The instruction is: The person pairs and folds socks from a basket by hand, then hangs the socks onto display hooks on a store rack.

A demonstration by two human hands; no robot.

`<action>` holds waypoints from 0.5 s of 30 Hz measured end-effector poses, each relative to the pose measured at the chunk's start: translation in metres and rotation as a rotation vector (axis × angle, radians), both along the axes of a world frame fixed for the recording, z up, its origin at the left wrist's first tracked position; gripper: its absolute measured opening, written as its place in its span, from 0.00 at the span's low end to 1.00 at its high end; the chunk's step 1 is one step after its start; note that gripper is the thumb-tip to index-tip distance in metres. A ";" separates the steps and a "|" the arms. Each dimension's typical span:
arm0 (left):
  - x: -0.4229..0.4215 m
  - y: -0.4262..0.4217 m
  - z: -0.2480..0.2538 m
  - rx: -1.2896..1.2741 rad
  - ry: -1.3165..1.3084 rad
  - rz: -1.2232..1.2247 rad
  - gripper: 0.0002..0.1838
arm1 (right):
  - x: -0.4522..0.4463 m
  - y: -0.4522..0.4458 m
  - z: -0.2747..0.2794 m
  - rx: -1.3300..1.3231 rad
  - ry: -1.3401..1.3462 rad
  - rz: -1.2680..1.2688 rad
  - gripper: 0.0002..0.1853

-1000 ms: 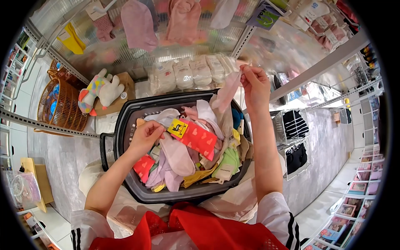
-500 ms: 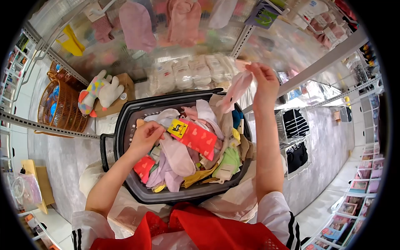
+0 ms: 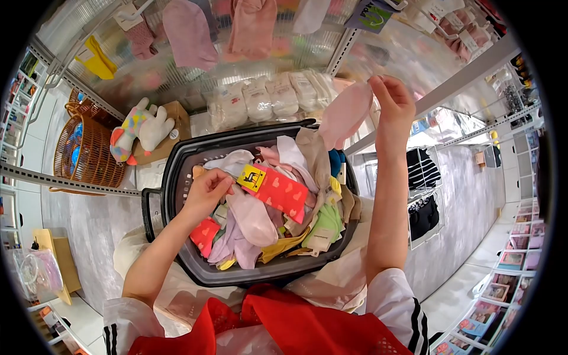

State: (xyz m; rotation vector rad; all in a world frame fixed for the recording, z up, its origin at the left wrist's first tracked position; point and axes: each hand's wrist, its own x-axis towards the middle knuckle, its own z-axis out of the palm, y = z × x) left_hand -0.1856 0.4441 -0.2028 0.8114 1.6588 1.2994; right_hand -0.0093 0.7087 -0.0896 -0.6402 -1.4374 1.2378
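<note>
In a dark grey plastic basket [image 3: 204, 273] lies a heap of socks. My right hand [image 3: 391, 109] is raised above the basket's far right corner, its fingers pinching the edge of a thin pale pink sock [image 3: 348, 113] that hangs to the left. Over the left part of the heap, my left hand [image 3: 208, 188] is closed, fingertips together at the top of a pale pinkish sock [image 3: 253, 219]. Beside those fingers rests a red sock with hearts [image 3: 283, 194] and a yellow label. A green sock [image 3: 325, 228] with a tag lies at the right.
Clear packs of white socks [image 3: 272, 97] stand behind the basket. Pink socks [image 3: 251, 26] hang from hooks above. To the left are a plush toy [image 3: 145, 130], a cardboard box [image 3: 177, 121] and a wicker basket [image 3: 86, 157]. Wire bins [image 3: 423, 192] with dark socks stand right.
My right hand has moved right and slightly down, drawing the pale pink sock along, which now spreads wider. My left hand stays almost in place.
</note>
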 end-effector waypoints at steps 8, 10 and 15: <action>0.000 0.000 0.002 0.030 0.014 0.004 0.06 | -0.006 -0.003 -0.004 -0.071 0.037 0.088 0.06; -0.001 0.000 0.002 0.023 0.001 -0.004 0.06 | -0.007 -0.002 -0.006 -0.087 0.043 0.102 0.06; 0.000 0.000 0.004 0.022 -0.035 0.001 0.05 | -0.010 -0.005 -0.004 -0.098 0.055 0.096 0.05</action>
